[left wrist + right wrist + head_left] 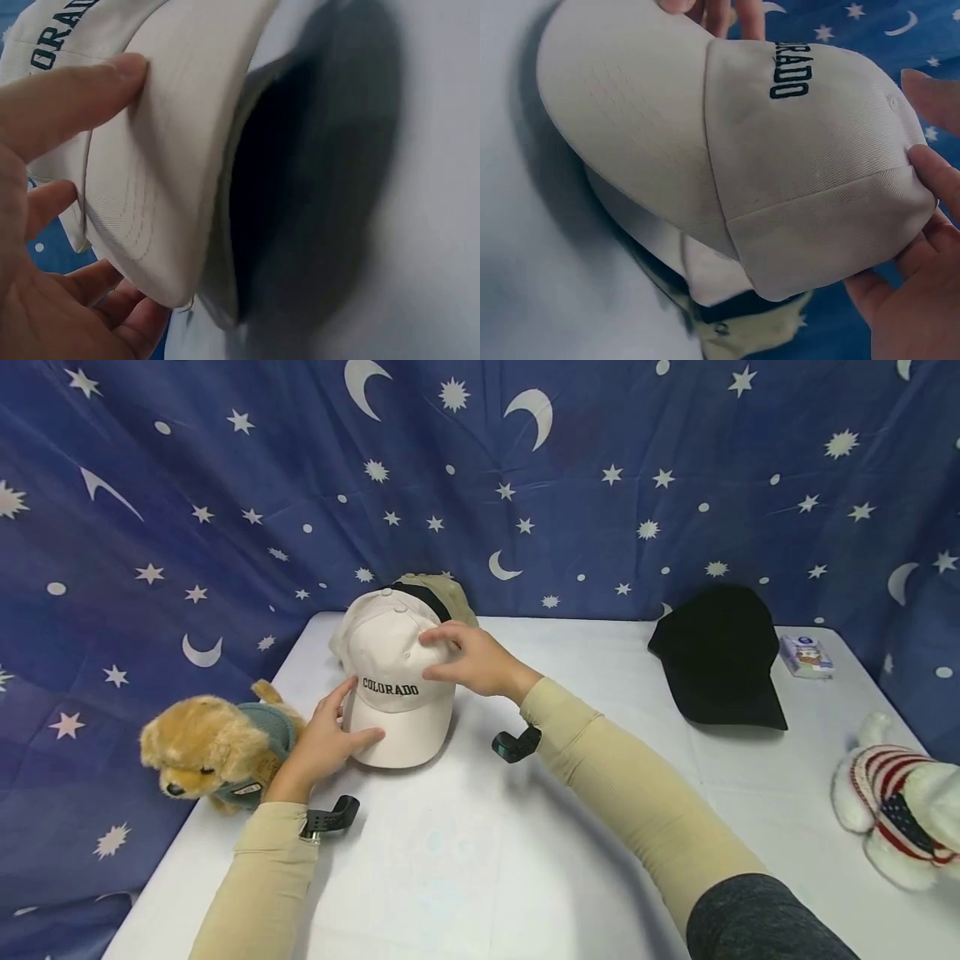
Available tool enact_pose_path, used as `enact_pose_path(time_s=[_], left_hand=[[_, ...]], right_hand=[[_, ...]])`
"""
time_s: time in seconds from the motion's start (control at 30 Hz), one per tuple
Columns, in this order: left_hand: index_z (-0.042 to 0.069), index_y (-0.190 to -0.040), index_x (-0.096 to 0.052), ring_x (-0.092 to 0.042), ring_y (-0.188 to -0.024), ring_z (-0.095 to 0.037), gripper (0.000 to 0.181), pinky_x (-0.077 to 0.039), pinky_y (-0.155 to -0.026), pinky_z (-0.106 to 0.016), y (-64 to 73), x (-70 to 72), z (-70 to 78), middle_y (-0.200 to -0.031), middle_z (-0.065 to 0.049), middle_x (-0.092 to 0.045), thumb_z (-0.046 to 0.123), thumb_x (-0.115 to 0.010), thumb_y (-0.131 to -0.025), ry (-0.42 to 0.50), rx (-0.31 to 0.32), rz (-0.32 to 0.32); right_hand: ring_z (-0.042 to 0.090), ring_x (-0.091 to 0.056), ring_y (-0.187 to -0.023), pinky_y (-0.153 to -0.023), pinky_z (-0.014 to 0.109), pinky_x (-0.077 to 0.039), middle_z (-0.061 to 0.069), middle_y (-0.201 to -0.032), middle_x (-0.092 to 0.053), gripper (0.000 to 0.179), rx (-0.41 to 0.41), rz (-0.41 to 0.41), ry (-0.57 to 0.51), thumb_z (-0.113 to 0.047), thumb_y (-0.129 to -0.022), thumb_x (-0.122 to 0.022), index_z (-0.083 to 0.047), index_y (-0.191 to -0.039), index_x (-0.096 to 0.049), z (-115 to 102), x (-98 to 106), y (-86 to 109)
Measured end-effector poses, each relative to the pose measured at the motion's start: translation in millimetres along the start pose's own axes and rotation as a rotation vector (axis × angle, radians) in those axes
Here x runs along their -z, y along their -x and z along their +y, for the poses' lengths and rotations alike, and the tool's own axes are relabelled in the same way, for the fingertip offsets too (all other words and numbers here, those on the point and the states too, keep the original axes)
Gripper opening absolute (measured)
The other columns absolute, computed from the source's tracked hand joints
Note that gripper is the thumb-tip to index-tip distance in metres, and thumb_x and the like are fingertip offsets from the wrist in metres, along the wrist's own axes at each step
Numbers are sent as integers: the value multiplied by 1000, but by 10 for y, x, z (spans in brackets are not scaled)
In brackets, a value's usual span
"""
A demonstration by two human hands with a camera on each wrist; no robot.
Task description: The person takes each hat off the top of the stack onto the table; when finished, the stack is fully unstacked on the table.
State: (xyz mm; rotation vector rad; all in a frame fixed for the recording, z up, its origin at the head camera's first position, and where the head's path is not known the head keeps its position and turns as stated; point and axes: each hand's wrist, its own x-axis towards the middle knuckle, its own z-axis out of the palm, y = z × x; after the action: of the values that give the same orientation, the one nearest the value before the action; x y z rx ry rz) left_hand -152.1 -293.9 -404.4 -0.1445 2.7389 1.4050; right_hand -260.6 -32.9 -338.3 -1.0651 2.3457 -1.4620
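A white baseball cap (397, 668) lettered COLORADO sits on top of a stack of caps, its brim toward me. My left hand (327, 743) holds the brim's left side, the thumb lying on top and the other fingers along the edge, as the left wrist view shows. At the crown, my right hand (480, 662) grips with curled fingers; in the right wrist view they wrap round its side. Beneath it are another pale cap (712, 277) and dark fabric, and an olive-tan cap (450, 593) peeks out behind. The lower caps are mostly hidden.
A black cap (716, 656) stands at the back right beside a small purple-and-white pack (807, 657). A plush dog (217, 747) in a teal vest is at the left edge. A white plush toy (896, 810) in red stripes lies at the right. A blue star-patterned curtain (585, 468) hangs behind the white table (450, 877).
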Motion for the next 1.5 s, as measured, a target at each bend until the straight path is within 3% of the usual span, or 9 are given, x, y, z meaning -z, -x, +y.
enact_pose_path(time_s=[0.37,0.63,0.8,1.1,1.5], left_hand=[[13,-160,-24,-41,-128,-42,94,-39,-103,-54,85,-161,205,-151,-28,-33,21,-80,-86,59,-54,-39],[12,-159,-27,-57,-113,-39,91,-49,-83,-38,91,-287,305,-135,-31,-47,17,-80,-86,97,-71,-72],[13,-158,-31,-59,-104,-35,89,-49,-78,-36,100,-372,365,-131,-26,-47,16,-81,-85,84,-86,-91],[14,-157,-33,-61,-103,-34,87,-51,-79,-37,68,-565,498,-135,-25,-47,14,-81,-84,109,-124,-130],[18,-156,-36,-60,-94,-29,87,-51,-69,-33,-41,-853,600,-121,-20,-50,11,-82,-82,127,-127,-183]], right_hand=[[20,-51,-124,-105,29,-41,8,-135,-56,45,24,68,-5,-14,-84,-79,-4,-127,-66,21,278,223],[22,-51,-124,-104,34,-42,10,-136,-55,46,11,103,-5,-13,-85,-80,-3,-127,-66,83,437,366],[24,-51,-125,-102,39,-45,11,-137,-53,48,2,119,-28,-10,-85,-80,0,-129,-64,109,533,501],[26,-52,-122,-98,42,-47,13,-135,-54,45,0,174,-48,-6,-85,-79,3,-127,-64,167,705,710],[29,-51,-121,-97,45,-45,15,-136,-53,45,-26,197,-19,-3,-84,-78,4,-126,-64,240,913,948]])
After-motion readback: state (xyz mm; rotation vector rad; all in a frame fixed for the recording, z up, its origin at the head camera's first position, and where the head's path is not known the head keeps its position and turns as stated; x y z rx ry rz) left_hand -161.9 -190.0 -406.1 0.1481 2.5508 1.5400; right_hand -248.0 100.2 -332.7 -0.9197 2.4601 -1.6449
